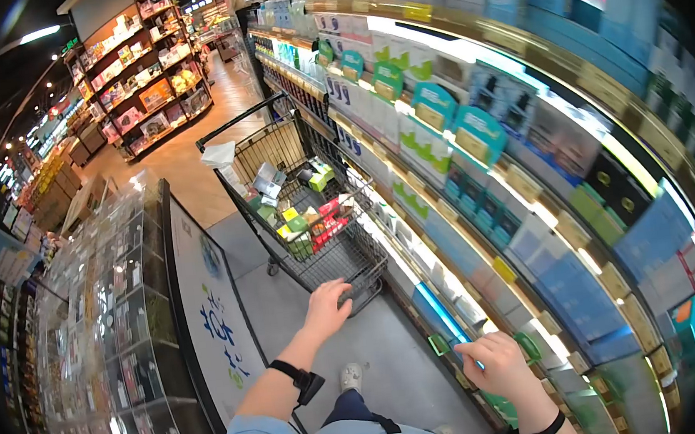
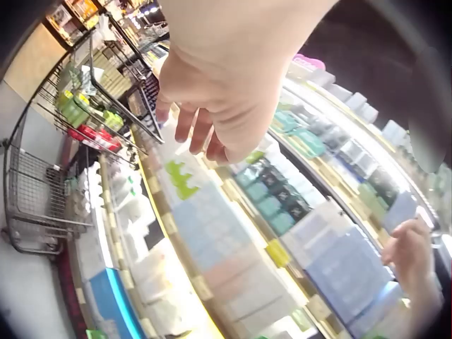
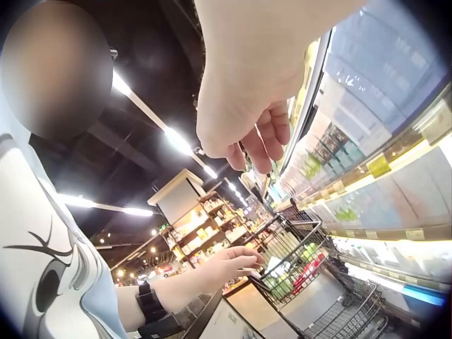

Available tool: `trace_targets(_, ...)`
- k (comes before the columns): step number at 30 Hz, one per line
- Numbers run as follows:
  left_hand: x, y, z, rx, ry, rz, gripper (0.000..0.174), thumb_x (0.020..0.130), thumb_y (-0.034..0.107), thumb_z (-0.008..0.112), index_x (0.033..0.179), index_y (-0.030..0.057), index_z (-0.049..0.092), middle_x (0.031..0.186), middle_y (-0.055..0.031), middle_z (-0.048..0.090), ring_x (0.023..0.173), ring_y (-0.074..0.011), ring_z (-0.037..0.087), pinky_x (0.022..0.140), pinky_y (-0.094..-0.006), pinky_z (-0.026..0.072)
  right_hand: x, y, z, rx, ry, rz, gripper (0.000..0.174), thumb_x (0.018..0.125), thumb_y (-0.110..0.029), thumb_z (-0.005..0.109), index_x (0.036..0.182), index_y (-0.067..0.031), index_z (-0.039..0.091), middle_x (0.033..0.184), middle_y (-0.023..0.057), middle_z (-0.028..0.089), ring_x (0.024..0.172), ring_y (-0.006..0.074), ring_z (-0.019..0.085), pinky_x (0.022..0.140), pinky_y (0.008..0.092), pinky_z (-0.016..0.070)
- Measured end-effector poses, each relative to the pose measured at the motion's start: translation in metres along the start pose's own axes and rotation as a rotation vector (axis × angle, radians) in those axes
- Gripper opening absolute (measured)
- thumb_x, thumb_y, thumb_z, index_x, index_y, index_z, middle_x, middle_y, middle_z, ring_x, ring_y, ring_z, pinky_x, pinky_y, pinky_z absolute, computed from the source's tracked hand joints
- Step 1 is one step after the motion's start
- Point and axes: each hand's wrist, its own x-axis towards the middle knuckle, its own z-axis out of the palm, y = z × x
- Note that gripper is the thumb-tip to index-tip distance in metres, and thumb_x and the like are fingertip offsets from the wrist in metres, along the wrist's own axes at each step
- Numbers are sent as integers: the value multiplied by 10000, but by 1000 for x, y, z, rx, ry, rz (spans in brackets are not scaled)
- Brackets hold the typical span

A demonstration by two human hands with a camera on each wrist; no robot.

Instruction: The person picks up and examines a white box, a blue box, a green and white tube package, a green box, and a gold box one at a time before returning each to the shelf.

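Note:
The left hand (image 1: 328,309) is held out in front of the body, fingers loosely bent, with nothing in it. Just beyond it stands a wire shopping cart (image 1: 350,258) holding green, red, white and black packages; in the head view the hand overlaps the cart's near end, and contact is not visible. The right hand (image 1: 495,363) hovers beside the lower shelves on the right, its fingers loosely curled and holding nothing. In the left wrist view the left hand's fingers (image 2: 203,132) hang down. The right hand's fingers (image 3: 265,141) hang relaxed in the right wrist view.
Long lit shelves (image 1: 537,278) of boxed goods line the right side. On the left are clear plastic bins (image 1: 127,322) and a white-faced panel (image 1: 215,313). A tall display rack (image 1: 147,86) stands farther back. Grey floor (image 1: 378,365) lies between, with a shoe (image 1: 351,376) on it.

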Motion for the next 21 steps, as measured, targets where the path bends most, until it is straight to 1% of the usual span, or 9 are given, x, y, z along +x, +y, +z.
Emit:
trace_targets(1, 17, -30, -4, -7, -8, 6, 335, 803, 180, 678, 1111, 61, 631, 1280, -158, 584, 1199, -353, 523, 1013, -457, 414, 20, 2, 21, -6, 0, 11, 188, 716, -17, 689, 892, -82, 683, 659, 52, 601, 629, 230, 589, 605, 347, 471)
trace_targets(3, 48, -86, -10, 317, -101, -146, 578, 792, 225, 695, 1325, 92, 513, 1468, -164, 410, 1359, -357, 369, 1083, -565, 311, 57, 4, 60, -10, -76, 46, 154, 746, -42, 682, 896, -73, 683, 688, 69, 621, 670, 246, 614, 644, 366, 488)
trace_targets(5, 82, -134, -16, 411, -154, -195, 759, 790, 262, 703, 1452, 121, 361, 1549, -143, 278, 1430, -352, 251, 1099, -634, 236, 92, 2, 87, -20, -178, 89, 128, 771, -61, 674, 898, -72, 684, 722, 76, 646, 704, 261, 632, 677, 380, 497)
trace_targets(9, 132, -207, -28, 490, -228, -257, 843, 812, 301, 678, 1503, 102, 236, 1559, -123, 268, 1449, -321, 230, 1135, -607, 176, 136, -2, 120, -16, -237, 194, 130, 788, -65, 662, 914, -75, 690, 777, 83, 675, 757, 274, 647, 707, 383, 505)
trace_targets(10, 135, -220, -26, 491, -113, -236, 617, 843, 305, 657, 1378, 60, 469, 1373, -139, 520, 1334, -305, 414, 1128, -606, 186, 142, 0, 123, -11, -228, 238, 133, 793, -65, 659, 921, -76, 692, 792, 86, 682, 772, 279, 650, 718, 389, 506)
trace_targets(11, 140, -231, -22, 479, -117, -227, 617, 843, 305, 657, 1378, 60, 469, 1373, -139, 520, 1334, -305, 414, 1128, -606, 186, 145, 3, 125, -22, -229, 249, 133, 793, -65, 659, 921, -76, 692, 792, 86, 682, 772, 279, 650, 718, 389, 506)
trace_targets(13, 143, -233, -24, 516, -325, -252, 346, 878, 320, 632, 1072, 40, 690, 1011, -115, 690, 1118, -281, 561, 1114, -603, 211, 142, 12, 128, -54, -240, 376, 130, 812, -77, 646, 931, -75, 698, 803, 99, 687, 794, 292, 652, 736, 407, 508)
trace_targets(14, 133, -246, -8, 553, -78, -133, 331, 900, 339, 610, 802, 49, 735, 772, -88, 681, 958, -260, 592, 1101, -599, 230, 142, 15, 130, -57, -250, 384, 130, 812, -77, 646, 931, -75, 698, 803, 99, 687, 794, 292, 652, 736, 407, 508)
trace_targets(21, 119, -222, -22, 488, -136, -129, 437, 935, 414, 543, 799, 49, 740, 785, -111, 681, 944, -262, 599, 1106, -589, 220, 155, 45, 153, 30, -294, 508, 158, 850, -125, 618, 972, -59, 693, 855, 151, 690, 828, 346, 642, 761, 448, 508)
